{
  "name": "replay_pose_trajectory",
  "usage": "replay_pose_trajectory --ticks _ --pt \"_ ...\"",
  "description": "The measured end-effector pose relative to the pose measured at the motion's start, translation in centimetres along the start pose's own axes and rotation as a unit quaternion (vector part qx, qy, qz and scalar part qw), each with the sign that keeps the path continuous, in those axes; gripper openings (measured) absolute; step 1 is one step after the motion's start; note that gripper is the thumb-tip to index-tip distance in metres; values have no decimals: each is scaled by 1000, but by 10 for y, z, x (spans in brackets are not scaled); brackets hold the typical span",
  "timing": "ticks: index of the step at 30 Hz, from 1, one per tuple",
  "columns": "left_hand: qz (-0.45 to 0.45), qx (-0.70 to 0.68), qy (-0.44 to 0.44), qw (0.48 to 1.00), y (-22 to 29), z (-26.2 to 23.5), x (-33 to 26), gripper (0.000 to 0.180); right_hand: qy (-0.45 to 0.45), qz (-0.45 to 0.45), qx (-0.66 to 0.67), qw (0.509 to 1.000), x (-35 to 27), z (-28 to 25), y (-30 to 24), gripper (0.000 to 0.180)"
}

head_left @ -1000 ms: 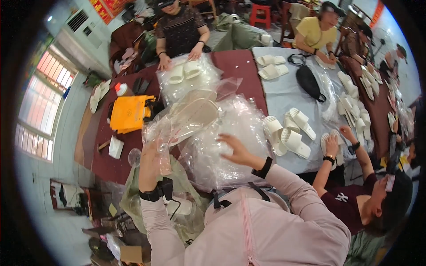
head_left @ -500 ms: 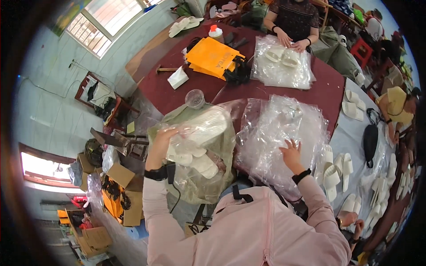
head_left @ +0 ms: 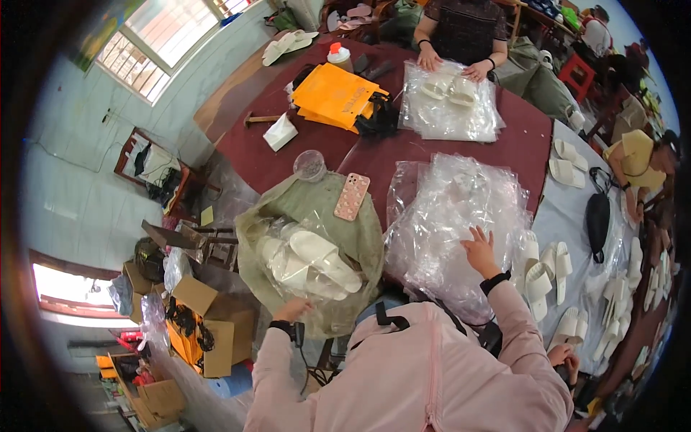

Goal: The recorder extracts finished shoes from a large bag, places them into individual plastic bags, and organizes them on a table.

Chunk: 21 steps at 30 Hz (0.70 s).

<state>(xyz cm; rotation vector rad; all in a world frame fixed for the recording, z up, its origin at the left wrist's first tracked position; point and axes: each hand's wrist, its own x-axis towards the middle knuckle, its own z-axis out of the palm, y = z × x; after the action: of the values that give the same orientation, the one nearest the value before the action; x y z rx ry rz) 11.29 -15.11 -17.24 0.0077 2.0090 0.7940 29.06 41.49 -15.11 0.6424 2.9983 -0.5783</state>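
My left hand (head_left: 294,309) hangs at the near rim of a green sack (head_left: 317,209) that holds several bagged white slippers (head_left: 306,259); its fingers are apart with nothing in them. My right hand (head_left: 479,248) lies spread flat on a heap of clear plastic bags (head_left: 453,216) on the dark red table (head_left: 518,140). A phone in a pink patterned case (head_left: 352,196) lies on top of the sack.
Across the table a person presses two hands on white slippers in clear bags (head_left: 450,97). Orange bags (head_left: 332,95), a white box (head_left: 280,132) and a clear cup (head_left: 310,165) sit on the table. Loose white slippers (head_left: 547,270) cover a grey table at right. Cardboard boxes (head_left: 212,324) stand on the floor at left.
My left hand has let go of the bagged slippers, which now lie in the green sack, and dropped to its near rim. My right hand stays on the plastic heap.
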Motion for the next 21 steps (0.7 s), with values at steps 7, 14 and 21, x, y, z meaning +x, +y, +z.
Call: replay_pose_trajectory --ticks 7,14,21 --pt "-10 295 33 955 53 26 8 76 -72 -72 118 988 -7 3 50 33" --pt "-17 487 -4 873 241 16 -24 64 -86 -70 18 994 -26 -17 38 31" --pt "480 391 -83 781 335 125 54 56 24 -12 -104 994 -48 -13 22 9"
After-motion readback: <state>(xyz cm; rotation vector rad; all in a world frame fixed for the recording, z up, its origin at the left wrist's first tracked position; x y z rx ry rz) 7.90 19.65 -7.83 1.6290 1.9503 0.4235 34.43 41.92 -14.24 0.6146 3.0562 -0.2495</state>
